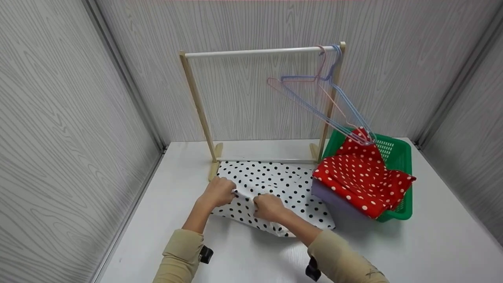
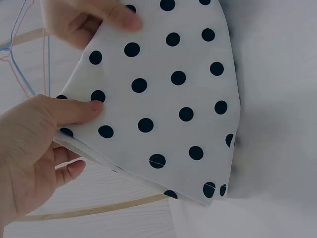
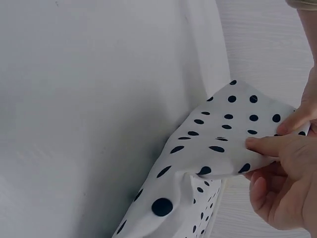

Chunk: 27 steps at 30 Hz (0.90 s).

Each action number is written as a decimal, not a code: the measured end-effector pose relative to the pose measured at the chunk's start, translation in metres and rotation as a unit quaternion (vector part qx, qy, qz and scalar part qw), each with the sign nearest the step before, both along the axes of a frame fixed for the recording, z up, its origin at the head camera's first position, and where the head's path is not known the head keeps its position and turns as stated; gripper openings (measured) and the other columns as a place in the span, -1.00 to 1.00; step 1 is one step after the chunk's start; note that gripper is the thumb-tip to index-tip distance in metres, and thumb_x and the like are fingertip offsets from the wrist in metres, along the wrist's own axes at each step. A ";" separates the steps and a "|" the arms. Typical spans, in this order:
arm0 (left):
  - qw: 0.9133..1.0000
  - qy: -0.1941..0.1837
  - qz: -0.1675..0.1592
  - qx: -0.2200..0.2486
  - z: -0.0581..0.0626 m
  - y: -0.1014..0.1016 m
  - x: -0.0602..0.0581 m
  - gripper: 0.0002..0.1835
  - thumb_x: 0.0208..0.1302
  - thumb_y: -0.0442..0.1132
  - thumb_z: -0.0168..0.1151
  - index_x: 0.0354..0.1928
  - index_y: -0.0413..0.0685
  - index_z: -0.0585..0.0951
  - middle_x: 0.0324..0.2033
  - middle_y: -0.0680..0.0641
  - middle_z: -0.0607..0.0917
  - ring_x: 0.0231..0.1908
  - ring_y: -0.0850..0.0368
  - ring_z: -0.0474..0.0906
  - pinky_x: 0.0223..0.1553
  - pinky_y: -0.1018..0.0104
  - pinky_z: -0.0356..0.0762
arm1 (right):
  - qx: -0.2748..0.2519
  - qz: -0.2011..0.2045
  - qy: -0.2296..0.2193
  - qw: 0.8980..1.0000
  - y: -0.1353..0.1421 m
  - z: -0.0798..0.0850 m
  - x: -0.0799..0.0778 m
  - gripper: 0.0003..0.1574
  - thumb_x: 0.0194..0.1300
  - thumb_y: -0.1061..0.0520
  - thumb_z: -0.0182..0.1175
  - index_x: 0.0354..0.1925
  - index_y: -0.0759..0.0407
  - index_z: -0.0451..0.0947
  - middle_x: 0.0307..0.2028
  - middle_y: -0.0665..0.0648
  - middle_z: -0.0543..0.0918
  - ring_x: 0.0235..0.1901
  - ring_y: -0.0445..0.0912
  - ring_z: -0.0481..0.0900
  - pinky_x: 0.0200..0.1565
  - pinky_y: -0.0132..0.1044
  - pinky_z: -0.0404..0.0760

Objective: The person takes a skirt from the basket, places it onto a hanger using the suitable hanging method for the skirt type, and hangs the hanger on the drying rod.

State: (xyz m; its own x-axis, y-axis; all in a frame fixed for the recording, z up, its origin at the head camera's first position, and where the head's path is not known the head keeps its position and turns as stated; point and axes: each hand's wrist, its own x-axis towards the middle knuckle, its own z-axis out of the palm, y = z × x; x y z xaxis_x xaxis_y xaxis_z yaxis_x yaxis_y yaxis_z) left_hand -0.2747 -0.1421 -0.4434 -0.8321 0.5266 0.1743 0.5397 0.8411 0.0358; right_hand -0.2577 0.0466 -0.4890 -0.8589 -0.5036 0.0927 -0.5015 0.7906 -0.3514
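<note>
A white cloth with black dots (image 1: 292, 192) lies spread on the table, its near part lifted and folded up. My left hand (image 1: 219, 191) pinches the lifted edge, thumb on top and fingers beneath, as the left wrist view shows. Just to the right, my right hand (image 1: 270, 208) pinches the same edge, its thumb pressing the dotted fabric (image 3: 240, 116) from above. Between the two hands the edge is raised in a short ridge. Toward the near right, the cloth's lower corner lies creased on the table.
A wooden rack (image 1: 202, 114) with a white top bar (image 1: 251, 52) stands behind the cloth. Pink and blue hangers (image 1: 302, 104) hang at its right end. On the right, a green basket (image 1: 404, 157) holds a red cloth with white dots (image 1: 357, 177) and purple fabric (image 1: 334, 198).
</note>
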 end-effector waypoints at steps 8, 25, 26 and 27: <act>0.999 0.024 0.013 -0.039 -0.001 -0.009 0.006 -0.76 -0.11 -0.46 0.19 -0.77 -0.06 0.43 -0.77 0.05 0.34 -0.64 0.13 0.23 -0.44 0.20 0.29 | 0.127 0.065 0.043 0.989 0.049 -0.019 0.027 -0.79 -0.11 0.27 0.27 -0.67 0.12 0.42 -0.71 -0.01 0.37 -0.70 -0.16 0.30 -0.66 -0.30 0.29; 0.936 0.024 0.091 -0.339 -0.050 -0.032 0.031 -0.91 0.04 -0.21 0.31 -0.48 -0.06 0.62 -0.56 -0.01 0.56 -0.47 0.12 0.37 -0.23 0.29 0.28 | 0.230 0.092 0.188 0.950 0.066 -0.059 0.036 -0.91 0.00 0.22 0.27 -0.57 0.17 0.55 -0.64 0.08 0.45 -0.67 -0.10 0.43 -0.63 -0.29 0.44; 0.932 0.023 0.100 -0.349 -0.054 -0.033 0.031 -0.90 0.06 -0.19 0.30 -0.47 -0.05 0.62 -0.57 -0.01 0.56 -0.47 0.13 0.36 -0.23 0.30 0.28 | 0.229 0.093 0.198 0.948 0.064 -0.060 0.035 -0.89 0.00 0.22 0.26 -0.59 0.16 0.54 -0.64 0.07 0.44 -0.68 -0.10 0.43 -0.64 -0.29 0.43; 0.927 0.022 0.111 -0.358 -0.057 -0.035 0.032 -0.90 0.07 -0.17 0.28 -0.46 -0.04 0.63 -0.57 0.00 0.55 -0.48 0.13 0.35 -0.23 0.31 0.28 | 0.229 0.095 0.211 0.946 0.062 -0.061 0.034 -0.87 0.00 0.21 0.26 -0.61 0.15 0.53 -0.65 0.06 0.45 -0.68 -0.11 0.43 -0.65 -0.30 0.43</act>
